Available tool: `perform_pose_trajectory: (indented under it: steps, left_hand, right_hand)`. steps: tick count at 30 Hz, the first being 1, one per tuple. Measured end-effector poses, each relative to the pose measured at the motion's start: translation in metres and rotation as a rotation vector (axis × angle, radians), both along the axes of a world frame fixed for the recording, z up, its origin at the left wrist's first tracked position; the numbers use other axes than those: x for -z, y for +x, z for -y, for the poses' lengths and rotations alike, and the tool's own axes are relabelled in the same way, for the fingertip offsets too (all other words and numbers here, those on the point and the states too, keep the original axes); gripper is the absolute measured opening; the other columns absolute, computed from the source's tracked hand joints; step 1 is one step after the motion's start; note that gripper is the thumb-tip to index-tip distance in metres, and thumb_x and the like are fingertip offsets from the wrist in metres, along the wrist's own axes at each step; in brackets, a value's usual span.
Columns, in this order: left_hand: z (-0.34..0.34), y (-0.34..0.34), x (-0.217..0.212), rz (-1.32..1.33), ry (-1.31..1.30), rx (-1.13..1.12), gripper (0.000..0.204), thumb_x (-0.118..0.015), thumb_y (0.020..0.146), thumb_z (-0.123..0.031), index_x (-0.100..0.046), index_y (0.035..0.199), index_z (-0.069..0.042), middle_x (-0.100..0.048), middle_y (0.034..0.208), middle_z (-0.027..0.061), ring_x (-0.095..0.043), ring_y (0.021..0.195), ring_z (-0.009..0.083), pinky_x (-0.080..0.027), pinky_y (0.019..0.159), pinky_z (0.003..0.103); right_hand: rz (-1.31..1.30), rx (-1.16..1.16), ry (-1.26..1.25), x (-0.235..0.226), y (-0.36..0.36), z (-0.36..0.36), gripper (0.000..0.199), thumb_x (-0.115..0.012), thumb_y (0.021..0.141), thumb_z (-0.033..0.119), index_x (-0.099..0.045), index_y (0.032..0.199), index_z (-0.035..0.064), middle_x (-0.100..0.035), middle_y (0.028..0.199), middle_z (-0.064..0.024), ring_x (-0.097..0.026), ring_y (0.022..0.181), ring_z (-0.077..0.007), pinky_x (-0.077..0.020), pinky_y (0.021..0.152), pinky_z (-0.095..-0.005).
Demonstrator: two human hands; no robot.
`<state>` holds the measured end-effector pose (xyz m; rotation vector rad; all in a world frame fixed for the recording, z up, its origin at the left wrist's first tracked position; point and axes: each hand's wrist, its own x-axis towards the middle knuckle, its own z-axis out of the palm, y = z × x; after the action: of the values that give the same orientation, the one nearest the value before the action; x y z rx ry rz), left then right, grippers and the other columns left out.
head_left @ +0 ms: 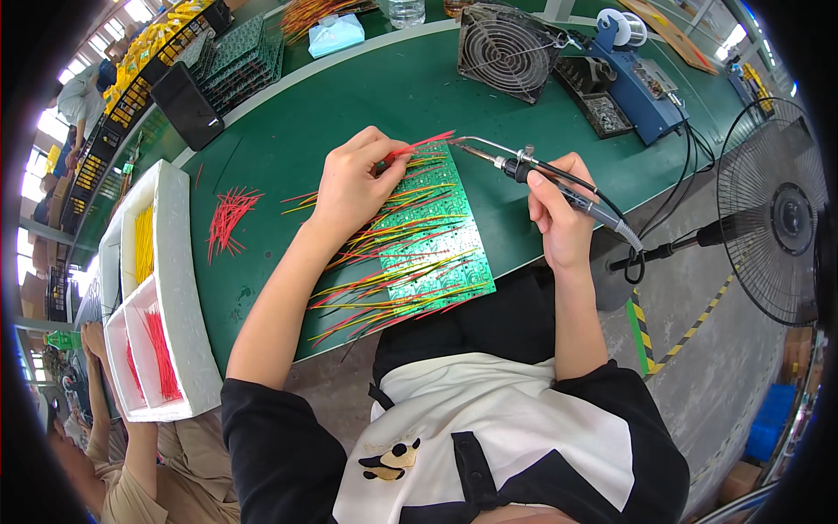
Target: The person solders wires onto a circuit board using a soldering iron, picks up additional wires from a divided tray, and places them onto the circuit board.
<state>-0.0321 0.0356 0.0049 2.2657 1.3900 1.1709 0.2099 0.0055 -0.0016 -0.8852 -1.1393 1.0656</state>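
My left hand [356,182] pinches a red wire [429,141] at the far edge of a green circuit board [473,249]. The board lies near the table's front edge, with rows of red, yellow and dark wires across it, their loose ends sticking out to the left. In my right hand [563,223] is a soldering iron [572,196], held like a pen. A thin metal solder guide tube [489,143] runs along the iron. Its tip points left, close to the red wire's end; whether they touch I cannot tell.
Loose red wires [230,220] lie left of the board. A white foam box [199,349] holds yellow and red wires. Behind stand a square fan [506,52] and a blue solder feeder [642,96]. A pedestal fan [786,210] is at right; another person [166,472] sits at left.
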Motion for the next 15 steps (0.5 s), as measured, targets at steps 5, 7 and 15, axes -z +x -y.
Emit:
perform_pose_trajectory:
  steps: [5, 7, 15]
  left_hand:
    - [-0.0024, 0.0003, 0.0062, 0.015, 0.092, 0.011, 0.012, -0.065, 0.077, -0.002, -0.069, 0.088, -0.002, -0.055, 0.071, 0.0039, -0.043, 0.048, 0.0078, -0.035, 0.045, 0.022]
    - [-0.0014, -0.0002, 0.0064, -0.020, 0.097, 0.015, 0.012, -0.065, 0.077, -0.002, -0.068, 0.089, -0.002, -0.055, 0.072, 0.0048, -0.049, 0.052, 0.0095, -0.041, 0.048, 0.023]
    - [0.0008, 0.0002, 0.0044, -0.097, 0.120, 0.017, 0.013, -0.065, 0.077, -0.002, -0.067, 0.089, -0.001, -0.055, 0.075, 0.0070, -0.057, 0.059, 0.0157, -0.050, 0.055, 0.026]
  right_hand:
    - [-0.001, -0.001, 0.000, -0.0001, -0.0007, 0.0002, 0.018, -0.065, 0.081, 0.010, -0.048, 0.077, 0.0047, -0.051, 0.054, -0.0010, -0.041, 0.041, -0.0028, -0.0271, 0.035, -0.0166]
    - [0.000, -0.007, -0.004, 0.0002, -0.0008, 0.0003, 0.018, -0.066, 0.081, 0.010, -0.048, 0.077, 0.0051, -0.051, 0.054, -0.0008, -0.042, 0.042, -0.0028, -0.0274, 0.036, -0.0167]
    - [0.035, -0.024, -0.009, 0.0006, 0.0005, 0.0002, 0.018, -0.066, 0.081, 0.011, -0.049, 0.077, 0.0053, -0.051, 0.055, -0.0004, -0.042, 0.042, -0.0028, -0.0286, 0.037, -0.0172]
